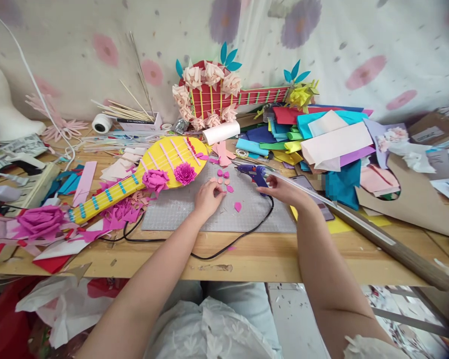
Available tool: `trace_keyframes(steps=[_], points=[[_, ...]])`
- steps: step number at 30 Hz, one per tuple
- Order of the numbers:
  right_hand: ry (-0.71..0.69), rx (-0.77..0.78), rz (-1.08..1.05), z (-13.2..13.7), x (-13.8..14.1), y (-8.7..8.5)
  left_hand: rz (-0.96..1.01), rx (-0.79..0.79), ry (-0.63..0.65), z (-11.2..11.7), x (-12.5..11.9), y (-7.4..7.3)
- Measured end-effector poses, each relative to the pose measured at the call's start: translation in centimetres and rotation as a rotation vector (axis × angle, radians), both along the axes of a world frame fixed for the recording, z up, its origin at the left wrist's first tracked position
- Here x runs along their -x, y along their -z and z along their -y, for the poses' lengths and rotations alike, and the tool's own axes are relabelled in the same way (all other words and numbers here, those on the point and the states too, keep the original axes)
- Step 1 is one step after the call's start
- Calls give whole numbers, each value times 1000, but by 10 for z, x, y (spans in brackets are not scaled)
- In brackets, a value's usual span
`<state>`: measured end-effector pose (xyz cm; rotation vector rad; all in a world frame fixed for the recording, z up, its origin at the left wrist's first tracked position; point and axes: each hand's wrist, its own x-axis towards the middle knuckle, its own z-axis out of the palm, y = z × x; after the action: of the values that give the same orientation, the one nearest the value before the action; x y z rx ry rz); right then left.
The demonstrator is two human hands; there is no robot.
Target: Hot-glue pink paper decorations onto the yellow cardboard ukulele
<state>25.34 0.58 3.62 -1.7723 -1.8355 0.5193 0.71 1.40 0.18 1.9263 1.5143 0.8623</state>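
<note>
My left hand (208, 197) rests on the grey cutting mat (179, 214), fingers curled and pinched on a small pink paper petal beside several loose pink petals (224, 180). My right hand (280, 191) is closed around the handle of a blue hot glue gun (251, 172), whose nozzle points left toward the petals. Its black cord (224, 244) loops over the mat and table edge. A yellow paper guitar (149, 174) with magenta paper flowers lies left of the mat.
A red paper guitar with peach flowers (217, 94) leans on the wall behind. A stack of coloured foam sheets (322, 139) fills the right. A long stick (377, 239) runs diagonally at right. Pink scraps and a magenta flower (41, 222) clutter the left.
</note>
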Motion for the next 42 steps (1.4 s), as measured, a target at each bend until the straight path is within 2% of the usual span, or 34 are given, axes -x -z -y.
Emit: trace_keyframes(steps=[2, 5, 7, 9, 11, 13, 16, 19, 24, 42], points=[[29, -34, 33, -6, 15, 7, 138, 19, -24, -1, 2, 4], [155, -34, 32, -13, 36, 16, 338, 42, -49, -4, 5, 10], [236, -19, -20, -14, 41, 18, 430, 54, -63, -5, 7, 13], [256, -8, -142, -12, 40, 18, 498, 61, -69, -7, 9, 14], [176, 27, -311, -7, 36, 15, 544, 83, -75, -7, 10, 14], [31, 91, -447, 1, 36, 10, 566, 136, -94, -7, 10, 11], [-85, 160, -485, 11, 41, 4, 594, 233, -122, -6, 9, 6], [-79, 156, -441, 13, 47, 3, 642, 288, -139, -4, 8, 1], [-102, 175, -390, 11, 47, 8, 677, 295, -157, -2, 8, -3], [-127, 156, -273, 14, 48, 6, 662, 259, -150, -2, 8, 3]])
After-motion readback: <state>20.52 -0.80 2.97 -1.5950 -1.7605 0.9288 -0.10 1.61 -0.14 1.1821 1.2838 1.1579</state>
